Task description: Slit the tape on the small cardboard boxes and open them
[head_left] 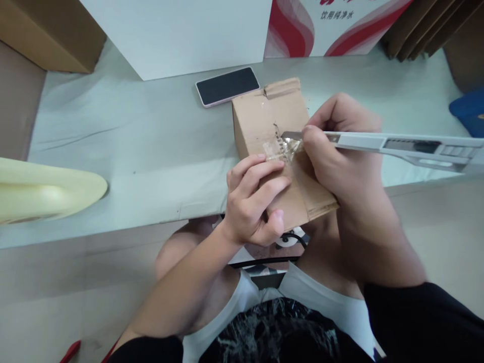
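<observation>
A small brown cardboard box [282, 113] lies on the table, its near end reaching past the table's front edge. My left hand [255, 199] grips its left side, with the fingers bent over the top and the thumb by the near edge. A utility knife [378, 142] with a white handle is pinched in my right hand [340, 146] close to its blade. The blade tip touches the top of the box at a crumpled strip of clear tape [272, 148], just beyond my left fingertips. Part of the box's right side is hidden behind my right hand.
A phone [228, 86] lies behind the box, near a white carton [204, 35] and a red-and-white carton [321, 35]. A pale yellow object [53, 189] is at left. Folded cardboard [419, 30] and something blue [469, 112] are at right.
</observation>
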The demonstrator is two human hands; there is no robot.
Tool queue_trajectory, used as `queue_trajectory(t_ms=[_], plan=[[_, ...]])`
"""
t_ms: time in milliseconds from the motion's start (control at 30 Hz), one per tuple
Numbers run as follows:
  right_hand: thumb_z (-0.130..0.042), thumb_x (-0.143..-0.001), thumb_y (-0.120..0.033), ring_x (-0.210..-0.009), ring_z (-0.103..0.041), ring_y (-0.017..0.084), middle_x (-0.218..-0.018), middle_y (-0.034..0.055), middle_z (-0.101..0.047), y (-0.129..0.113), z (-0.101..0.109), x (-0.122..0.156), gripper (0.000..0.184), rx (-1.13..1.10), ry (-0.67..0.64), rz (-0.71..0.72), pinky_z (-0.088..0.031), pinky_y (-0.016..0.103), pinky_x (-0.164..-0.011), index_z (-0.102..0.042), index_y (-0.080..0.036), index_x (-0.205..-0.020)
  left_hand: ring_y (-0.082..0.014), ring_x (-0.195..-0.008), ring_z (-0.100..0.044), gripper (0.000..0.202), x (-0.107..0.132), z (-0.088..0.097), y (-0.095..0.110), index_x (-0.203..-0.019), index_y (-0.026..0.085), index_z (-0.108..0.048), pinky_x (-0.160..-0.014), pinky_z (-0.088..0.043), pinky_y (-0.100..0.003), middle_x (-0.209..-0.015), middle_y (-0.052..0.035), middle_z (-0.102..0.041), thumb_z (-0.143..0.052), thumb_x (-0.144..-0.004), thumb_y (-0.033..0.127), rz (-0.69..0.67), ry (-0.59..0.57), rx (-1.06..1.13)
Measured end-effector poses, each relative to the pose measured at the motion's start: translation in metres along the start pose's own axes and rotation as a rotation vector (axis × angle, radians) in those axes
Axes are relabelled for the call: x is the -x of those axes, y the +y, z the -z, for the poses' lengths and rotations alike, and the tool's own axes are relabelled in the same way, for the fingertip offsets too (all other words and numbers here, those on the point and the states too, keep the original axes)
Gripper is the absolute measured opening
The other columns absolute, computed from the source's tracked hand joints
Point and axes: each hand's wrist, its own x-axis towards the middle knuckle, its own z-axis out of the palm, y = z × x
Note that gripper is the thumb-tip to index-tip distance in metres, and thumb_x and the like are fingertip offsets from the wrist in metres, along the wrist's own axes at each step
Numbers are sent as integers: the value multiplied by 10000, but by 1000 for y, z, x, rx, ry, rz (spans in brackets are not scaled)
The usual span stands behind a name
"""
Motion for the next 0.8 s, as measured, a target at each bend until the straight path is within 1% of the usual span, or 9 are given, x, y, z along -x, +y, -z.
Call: queue_trajectory(t_ms=[100, 200, 267, 367, 467, 567, 633, 800], plan=[[-646, -837, -125, -568, -416, 117, -627, -50, -501, 1, 0, 0, 206, -29, -5, -18, -358, 308, -592, -532, -246, -715, -331, -1262, -638, 371, 1, 1, 1, -1159, 239, -706, -1066, -559, -535, -1226, -110, -743, -441, -968, 417, 11, -1, -16], [-664, -849, -123, -581, -443, 128, -613, -50, -484, 3, -1, 1, 222, -49, 14, -7, -381, 309, -597, -531, -249, -723, -355, -1287, -626, 374, 4, 1, 1, -1203, 241, -696, -1091, -537, -563, -1253, -123, -713, -468, -945, 387, 28, -3, 16], [-675, -850, -133, -588, -453, 130, -613, -48, -481, 3, -1, 1, 221, -52, 22, -1, -392, 312, -608, -536, -248, -722, -354, -1300, -611, 381, 5, 1, 0, -1224, 238, -687, -1118, -519, -560, -1265, -130, -683, -468, -942, 373, 30, 9, 39], [-668, -866, -165, -592, -466, 131, -634, -38, -511, 2, 0, 2, 206, -37, 17, -17, -397, 312, -608, -549, -249, -722, -340, -1293, -610, 387, 5, 0, 0, -1239, 258, -665, -1122, -526, -550, -1265, -124, -651, -431, -963, 395, 31, 13, 28], [-667, -856, -159, -581, -475, 136, -639, -35, -531, 0, 0, 1, 203, -13, 17, -19, -404, 319, -602, -550, -250, -717, -346, -1292, -610, 393, 5, -2, 0, -1247, 260, -654, -1108, -534, -563, -1264, -127, -645, -421, -964, 401, 34, 17, 32], [-662, -852, -149, -582, -488, 137, -637, -38, -524, 0, 0, 1, 197, -19, 11, -24, -418, 325, -612, -551, -247, -723, -342, -1290, -607, 386, 5, -3, 0, -1230, 253, -661, -1104, -539, -554, -1244, -123, -643, -426, -960, 397, 38, 29, 40], [-667, -861, -166, -596, -502, 135, -647, -35, -532, 0, 0, 1, 189, -28, 5, -31, -424, 318, -614, -555, -246, -730, -337, -1279, -611, 378, 5, -3, 0, -1218, 262, -660, -1099, -543, -552, -1231, -116, -641, -416, -964, 399, 43, 26, 29], [-688, -911, -278, -608, -522, 141, -633, -31, -531, 2, 1, 3, 198, -69, -3, -60, -423, 299, -589, -576, -249, -751, -347, -1270, -612, 384, 6, -4, 0, -1233, 262, -650, -1101, -532, -564, -1219, -118, -635, -432, -943, 386, 44, 44, 45]])
